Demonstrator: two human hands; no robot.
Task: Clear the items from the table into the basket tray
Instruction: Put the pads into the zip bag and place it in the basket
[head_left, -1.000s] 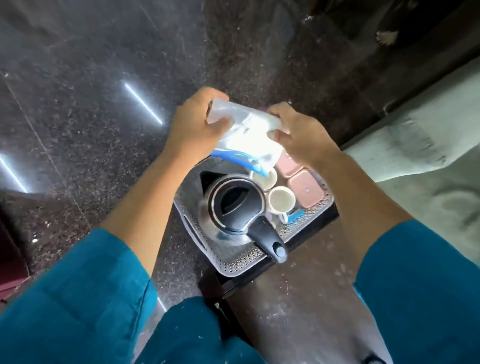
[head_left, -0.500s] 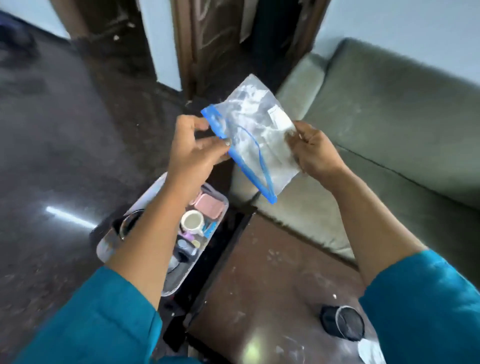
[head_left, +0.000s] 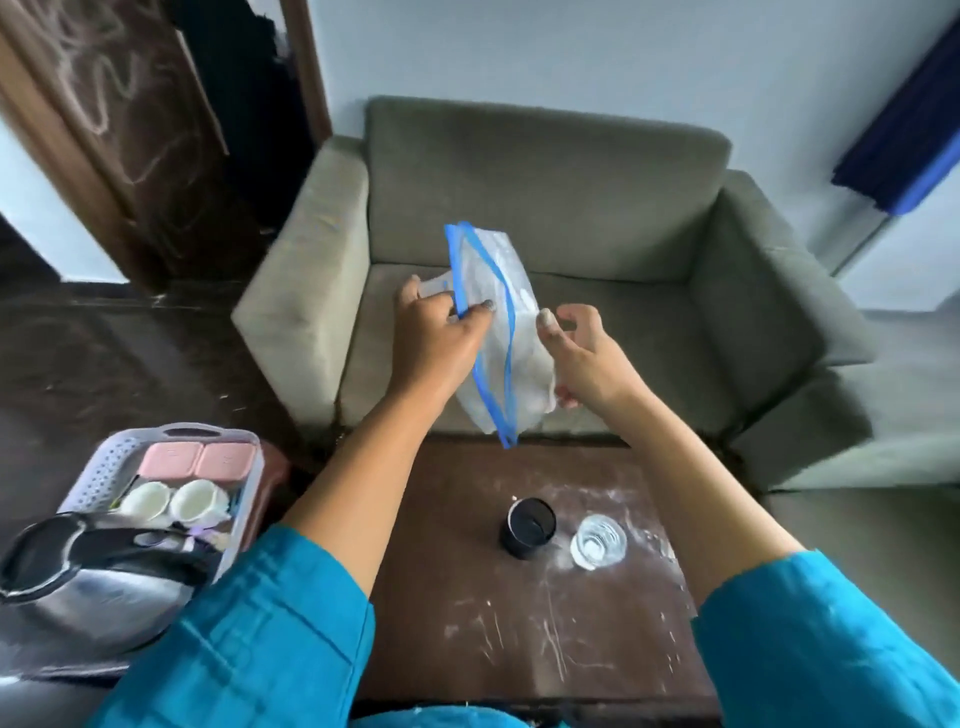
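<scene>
left hand (head_left: 441, 338): your fingers pinch the bag's blue zip edge
right hand (head_left: 584, 356): grips the bag's other side
bag (head_left: 498, 332): held between your hands, in the air above the table (head_left: 519, 649)
basket (head_left: 104, 473): lower left, beside the table

You stand over a dark brown worktop (head_left: 519, 634) streaked with white scratches and powder, most of it beneath your right grip (head_left: 582, 358). Two things rest on it, below and between your grips: a black cup (head_left: 528, 528), upright, and just right of it a clear glass (head_left: 598, 541), the two near but apart. Down and left of your left grip (head_left: 441, 338), off the worktop's left edge, a pale basket (head_left: 98, 478) sits on a low stand. It holds two pink boxes (head_left: 197, 460), two white cups (head_left: 174, 501) and a kettle (head_left: 78, 582).
</scene>
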